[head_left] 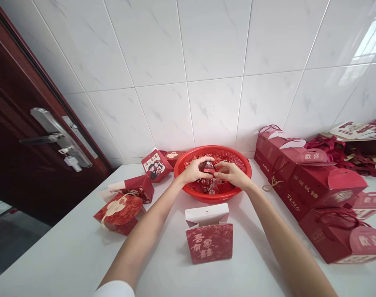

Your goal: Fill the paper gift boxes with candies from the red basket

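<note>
Over a red plastic basket point(243, 158), my left hand point(196, 170) curls its thumb and fingers round small red-and-dark wrapped candies point(209, 166). From the other side, the fingertips of my right hand point(234, 175) are closed against the same candies. How many pieces they grip cannot be made out. More red wrapped candies point(211, 189) fill the basket below. In front of it, between my forearms, stands a red paper gift box point(210, 243) with pale lettering, its top open and white flap raised.
Red gift boxes with handles point(302, 185) line the right side of the white table point(163, 268). Several more boxes point(123, 212) sit at the left. Red ribbons point(327, 150) lie far right. A tiled wall point(215, 103) stands behind; a dark door point(27, 103) is left.
</note>
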Motion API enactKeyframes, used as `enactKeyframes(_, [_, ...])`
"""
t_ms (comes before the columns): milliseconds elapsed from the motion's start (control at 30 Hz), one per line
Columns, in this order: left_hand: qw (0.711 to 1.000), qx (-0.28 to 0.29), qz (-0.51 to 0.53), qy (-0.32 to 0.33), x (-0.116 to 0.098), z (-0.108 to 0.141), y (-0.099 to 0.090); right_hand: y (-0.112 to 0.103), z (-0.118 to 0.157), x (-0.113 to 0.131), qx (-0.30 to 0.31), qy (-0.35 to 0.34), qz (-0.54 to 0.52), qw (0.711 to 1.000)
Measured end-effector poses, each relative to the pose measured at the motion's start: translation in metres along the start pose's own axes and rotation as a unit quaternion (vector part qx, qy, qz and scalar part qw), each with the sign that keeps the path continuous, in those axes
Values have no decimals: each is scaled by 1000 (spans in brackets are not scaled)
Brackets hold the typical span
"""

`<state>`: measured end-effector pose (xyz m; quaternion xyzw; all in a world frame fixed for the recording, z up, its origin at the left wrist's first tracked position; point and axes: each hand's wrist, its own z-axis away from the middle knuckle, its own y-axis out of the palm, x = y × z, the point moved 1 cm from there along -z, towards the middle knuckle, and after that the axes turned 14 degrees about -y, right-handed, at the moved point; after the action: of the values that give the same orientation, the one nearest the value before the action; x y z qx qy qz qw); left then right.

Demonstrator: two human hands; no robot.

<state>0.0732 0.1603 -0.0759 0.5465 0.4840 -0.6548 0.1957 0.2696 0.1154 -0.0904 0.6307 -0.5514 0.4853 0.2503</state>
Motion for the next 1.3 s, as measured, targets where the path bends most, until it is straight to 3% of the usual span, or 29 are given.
enactKeyframes(300, [999,-3,-32,-15,-5,4,-3,-6,0,-4,-84,2,-60,995])
enactKeyframes(533, [999,-4,39,-25,1,1,0,-5,1,2,-83,-3,-70,994])
enactKeyframes(733, [999,7,39,-20,-3,4,-2,-3,1,9,-60,-31,6,998])
enactKeyframes(900, [994,10,95,-56,-4,6,-3,-5,2,11,-77,-34,3,996])
enactKeyframes(1033, [993,-3,103,-64,-3,7,-5,-4,2,13,-89,-28,-17,995])
enactKeyframes(1300, [973,-77,189,-111,5,-1,-8,-4,4,15,-186,-7,-54,981])
